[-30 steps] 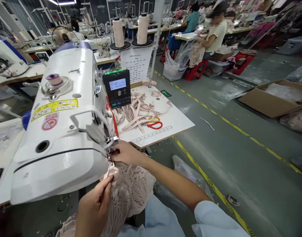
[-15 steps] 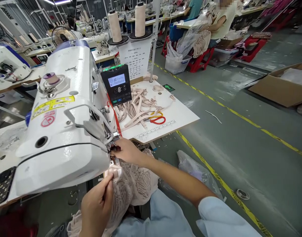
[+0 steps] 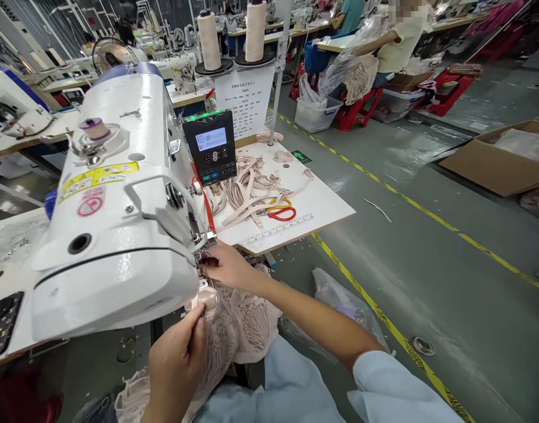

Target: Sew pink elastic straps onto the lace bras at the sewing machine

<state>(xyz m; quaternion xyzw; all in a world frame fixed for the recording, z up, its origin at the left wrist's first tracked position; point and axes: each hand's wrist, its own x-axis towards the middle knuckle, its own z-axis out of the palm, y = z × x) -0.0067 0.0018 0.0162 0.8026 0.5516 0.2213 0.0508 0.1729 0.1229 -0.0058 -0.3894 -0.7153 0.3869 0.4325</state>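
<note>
My left hand (image 3: 177,358) is closed, thumb and forefinger pinching the smooth edge of a beige lace garment (image 3: 247,323) just in front of the sewing machine's (image 3: 120,252) needle end. The lace hangs from there over my lap. My right hand (image 3: 228,267) reaches in from the right, fingers curled together close to the needle and presser foot. Its fingertips are partly hidden by the machine head, so what they grip cannot be made out.
A control panel (image 3: 211,147) stands beside the machine. Beige elastic straps (image 3: 247,188) and red-and-yellow-handled scissors (image 3: 282,212) lie on the white tabletop (image 3: 322,202). Two thread cones (image 3: 255,32) rise behind. A phone (image 3: 4,323) lies at left; a co-worker (image 3: 399,50) sits far right.
The whole view has shifted slightly. Both hands stay at the needle end with nearly the same hold on the lace garment. The co-worker's arm has moved.
</note>
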